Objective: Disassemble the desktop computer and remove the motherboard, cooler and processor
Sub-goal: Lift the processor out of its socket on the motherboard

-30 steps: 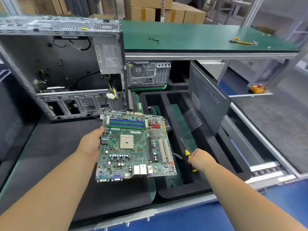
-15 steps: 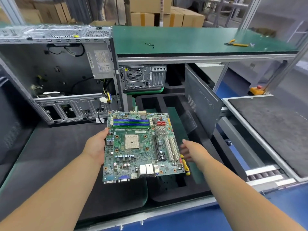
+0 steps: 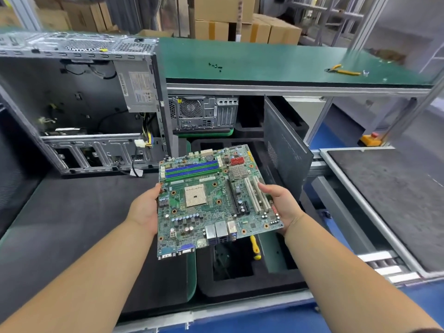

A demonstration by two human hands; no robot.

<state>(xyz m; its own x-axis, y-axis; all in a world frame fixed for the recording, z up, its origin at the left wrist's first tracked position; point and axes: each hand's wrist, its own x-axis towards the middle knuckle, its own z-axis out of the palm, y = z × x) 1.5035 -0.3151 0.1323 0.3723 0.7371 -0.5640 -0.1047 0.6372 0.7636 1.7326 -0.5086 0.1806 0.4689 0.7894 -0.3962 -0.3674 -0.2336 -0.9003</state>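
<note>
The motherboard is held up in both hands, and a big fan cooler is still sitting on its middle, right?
Not quite. Both hands, left and right, do hold the motherboard up, but the head view shows no cooler on its middle: only the bare square socket.

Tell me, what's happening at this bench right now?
A person is taking apart a desktop computer. Both hands, left hand and right hand, grip the side edges of a green motherboard, holding it in the air above a black foam tray. Its square processor socket has no cooler on it. The opened grey metal computer case stands behind at the left, and a yellow-handled screwdriver lies in the tray below the board.
</note>
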